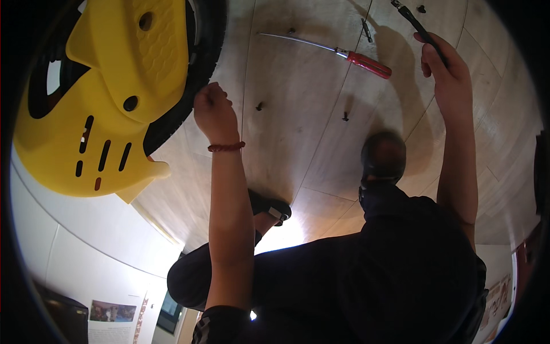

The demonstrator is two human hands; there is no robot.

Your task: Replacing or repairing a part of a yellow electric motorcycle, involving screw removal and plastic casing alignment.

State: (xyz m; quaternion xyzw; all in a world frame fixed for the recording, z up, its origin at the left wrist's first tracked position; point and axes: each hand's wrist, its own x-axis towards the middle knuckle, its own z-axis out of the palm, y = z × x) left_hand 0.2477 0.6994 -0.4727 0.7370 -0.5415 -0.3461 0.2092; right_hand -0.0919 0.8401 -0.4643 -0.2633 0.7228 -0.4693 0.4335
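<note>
My right hand [452, 71], at the upper right, is closed round a slim black-handled tool [421, 28] with a metal head, which points up and left. My left hand [215, 114] is curled closed beside a black tyre [206, 49]. What its fingers hold, if anything, is hidden. Left of it stands a large yellow plastic body [123, 86] with round holes and slots, partly covering the tyre. A red-handled screwdriver [366, 64] lies on the floor between my hands, its long shaft toward the left.
Several dark screws, including one screw [345, 116] and another screw [259, 106], lie scattered on the wood-look floor [303, 137]. A small metal piece [366, 30] lies above the screwdriver handle. My dark shoe [384, 155] and other foot [275, 212] are close by.
</note>
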